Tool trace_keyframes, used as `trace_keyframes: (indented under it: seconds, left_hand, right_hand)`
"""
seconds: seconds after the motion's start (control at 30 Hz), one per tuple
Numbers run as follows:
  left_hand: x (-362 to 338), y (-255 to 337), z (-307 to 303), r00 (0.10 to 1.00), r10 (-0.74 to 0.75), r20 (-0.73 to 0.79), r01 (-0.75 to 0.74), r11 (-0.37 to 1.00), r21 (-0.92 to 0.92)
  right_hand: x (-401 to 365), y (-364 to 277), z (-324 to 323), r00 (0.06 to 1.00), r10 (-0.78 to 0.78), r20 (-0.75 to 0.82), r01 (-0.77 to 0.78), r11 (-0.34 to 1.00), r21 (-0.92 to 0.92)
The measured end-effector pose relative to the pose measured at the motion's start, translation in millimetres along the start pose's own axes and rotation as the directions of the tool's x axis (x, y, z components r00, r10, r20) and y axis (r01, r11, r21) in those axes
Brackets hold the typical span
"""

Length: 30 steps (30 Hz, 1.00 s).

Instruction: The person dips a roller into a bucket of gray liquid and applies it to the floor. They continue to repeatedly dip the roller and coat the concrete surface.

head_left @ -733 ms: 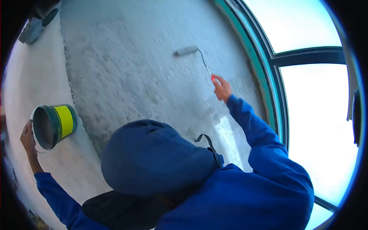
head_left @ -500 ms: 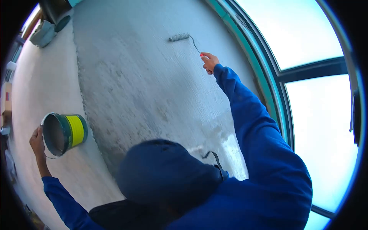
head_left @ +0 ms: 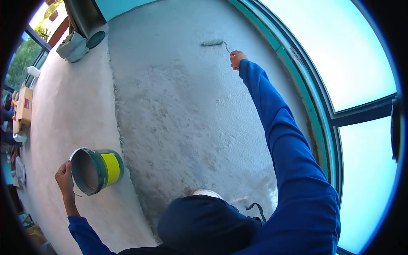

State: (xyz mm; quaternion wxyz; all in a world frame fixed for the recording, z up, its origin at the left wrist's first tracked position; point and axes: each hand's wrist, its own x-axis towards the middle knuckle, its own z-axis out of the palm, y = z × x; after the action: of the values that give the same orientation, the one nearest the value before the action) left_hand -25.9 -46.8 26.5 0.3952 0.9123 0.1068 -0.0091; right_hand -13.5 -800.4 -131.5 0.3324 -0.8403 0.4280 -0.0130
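Note:
My right hand (head_left: 239, 60) is closed on the red handle of a paint roller. The grey-coated sleeve of the paint roller (head_left: 212, 43) lies against the grey floor (head_left: 170, 97), near the window side. In my left hand (head_left: 65, 176) is the rim of a dark green bucket (head_left: 111, 169) with a yellow label. The bucket tilts towards me, and greyish material shows inside it. It is over the paler strip of floor on the left. A wet, stippled sheen covers the floor on the right below the roller.
A green-framed window (head_left: 365, 55) runs along the right. At the far left stand a grey crumpled bag (head_left: 73, 46), a dark round lid (head_left: 95, 39) and a cardboard box (head_left: 24, 105). Dark blue cloth (head_left: 204, 225) and a loose strap (head_left: 257, 208) fill the lower middle.
The view has swung, so the floor and bucket appear further right and lower. The roller has moved farther from me across the floor. Both hands keep their hold.

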Motion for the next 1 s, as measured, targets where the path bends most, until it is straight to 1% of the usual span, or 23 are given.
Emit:
trace_keyframes:
  seconds: [0.03,0.07,0.17,0.23,0.27,0.3,0.37,0.4,0.43,0.5,0.57,0.63,0.7,0.77,0.83,0.9,0.93,1.0]
  left_hand:
    - [1,-2,-1,1.000,0.005,-0.011,-0.004,1.000,0.007]
    - [3,-5,-2,1.000,0.010,-0.019,-0.009,1.000,0.011]
    - [12,-17,-1,0.999,0.036,-0.013,-0.037,0.999,-0.036]
    - [20,-28,-4,0.999,0.037,-0.023,-0.039,0.997,-0.064]
    - [24,-31,-6,1.000,0.020,-0.016,-0.021,0.998,-0.057]
    - [23,-34,-9,1.000,-0.004,0.001,0.004,0.999,-0.032]
    - [25,-38,-7,0.999,0.046,0.003,-0.046,0.999,-0.021]
    - [19,-30,-3,0.999,0.036,-0.020,-0.037,0.999,-0.026]
    - [17,-32,-4,0.999,0.044,-0.006,-0.044,0.999,-0.030]
    - [22,-34,-6,0.997,0.073,0.021,-0.072,0.996,-0.050]
    - [28,-40,-8,0.995,0.099,0.014,-0.098,0.995,-0.024]
    - [28,-39,-5,0.993,0.117,0.021,-0.117,0.993,-0.001]
    - [24,-35,-6,0.991,0.128,0.034,-0.129,0.991,0.022]
    - [27,-41,-5,0.988,0.151,0.014,-0.152,0.988,0.013]
    - [22,-35,-4,0.987,0.161,0.024,-0.162,0.986,0.044]
    - [28,-39,-5,0.984,0.174,0.035,-0.176,0.983,0.052]
    - [31,-42,-7,0.983,0.180,0.035,-0.182,0.982,0.060]
    - [32,-43,-7,0.983,0.181,0.041,-0.183,0.982,0.055]
  right_hand:
    - [5,-1,1,1.000,-0.005,-0.002,0.005,0.999,-0.035]
    - [2,-5,0,1.000,0.021,-0.014,-0.021,0.999,0.026]
    - [-18,0,-10,1.000,-0.002,0.002,0.002,0.997,0.078]
    - [-27,19,-17,0.995,-0.093,0.027,0.091,0.992,0.092]
    - [-40,45,-21,0.993,-0.111,0.049,0.106,0.990,0.088]
    - [-62,63,-27,0.990,-0.117,0.080,0.104,0.982,0.158]
    - [-110,94,-53,0.984,-0.046,0.175,0.031,0.996,0.083]
    - [-134,111,-62,0.983,-0.029,0.181,0.023,0.999,0.033]
    - [-156,130,-75,0.984,-0.020,0.179,0.022,1.000,-0.013]
    - [-206,179,-97,0.971,0.011,0.240,-0.001,0.999,-0.044]
    - [-266,220,-118,0.969,0.044,0.244,-0.030,0.998,-0.061]
    - [-329,252,-137,0.954,0.118,0.277,-0.091,0.990,-0.109]
    - [-389,308,-139,0.977,0.039,0.208,0.001,0.983,-0.185]
    - [-454,335,-146,0.980,0.076,0.182,-0.043,0.983,-0.180]
    - [-510,354,-153,0.971,0.171,0.169,-0.134,0.969,-0.209]
    - [-555,364,-159,0.977,0.158,0.145,-0.125,0.969,-0.216]
    - [-570,364,-157,0.979,0.170,0.111,-0.144,0.966,-0.214]
    - [-584,347,-152,0.981,0.185,0.054,-0.170,0.963,-0.210]
